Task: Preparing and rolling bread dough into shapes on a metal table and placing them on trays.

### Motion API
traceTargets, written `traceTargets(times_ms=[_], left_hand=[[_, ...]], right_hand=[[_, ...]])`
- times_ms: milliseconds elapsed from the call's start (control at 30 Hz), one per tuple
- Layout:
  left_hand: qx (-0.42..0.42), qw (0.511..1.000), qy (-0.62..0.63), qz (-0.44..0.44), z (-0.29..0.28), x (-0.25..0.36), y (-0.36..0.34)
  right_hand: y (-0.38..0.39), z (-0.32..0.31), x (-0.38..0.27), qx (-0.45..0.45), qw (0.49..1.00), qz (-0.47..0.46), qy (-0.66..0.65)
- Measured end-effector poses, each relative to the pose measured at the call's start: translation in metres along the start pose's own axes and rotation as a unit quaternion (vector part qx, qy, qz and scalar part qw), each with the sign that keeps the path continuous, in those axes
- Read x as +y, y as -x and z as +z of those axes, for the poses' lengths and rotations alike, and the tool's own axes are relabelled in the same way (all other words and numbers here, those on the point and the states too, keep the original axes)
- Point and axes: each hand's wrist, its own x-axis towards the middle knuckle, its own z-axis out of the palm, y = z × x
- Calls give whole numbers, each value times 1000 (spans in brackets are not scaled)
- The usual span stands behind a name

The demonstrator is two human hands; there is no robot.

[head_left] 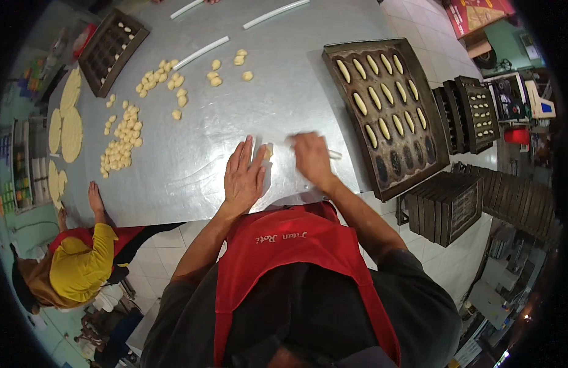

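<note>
My left hand lies on the metal table with its fingers stretched out, next to a small flattened piece of dough. To its right my right hand is closed and smeared by motion. A thin white rolling pin runs under this hand, its right end poking out beyond the fingers. How the fingers sit on it is partly hidden. Further left are many small dough balls in a loose cluster, with more dough balls behind them.
A dark moulded tray with rows of long dough pieces stands at the right edge. Spare white rolling pins lie at the back. Another tray and flat dough sheets are far left, near a person in yellow. Stacked trays stand right.
</note>
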Motion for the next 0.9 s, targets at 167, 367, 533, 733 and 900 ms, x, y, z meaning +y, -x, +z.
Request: traceTargets(times_ms=[167, 367, 533, 733, 900], left_hand=[[21, 994, -73, -79, 28, -59, -51], [-12, 996, -79, -28, 26, -54, -20], [-60, 992, 2, 109, 19, -18, 43], [79, 992, 101, -2, 30, -17, -14], [-10, 989, 140, 43, 31, -23, 39]], right_hand=[[-44, 19, -33, -18, 985, -102, -135], [-2, 20, -52, -18, 997, -25, -77], [16, 17, -30, -94, 968, 126, -195], [-30, 18, -52, -17, 1000, -6, 7], [32, 19, -60, -32, 994, -100, 36]])
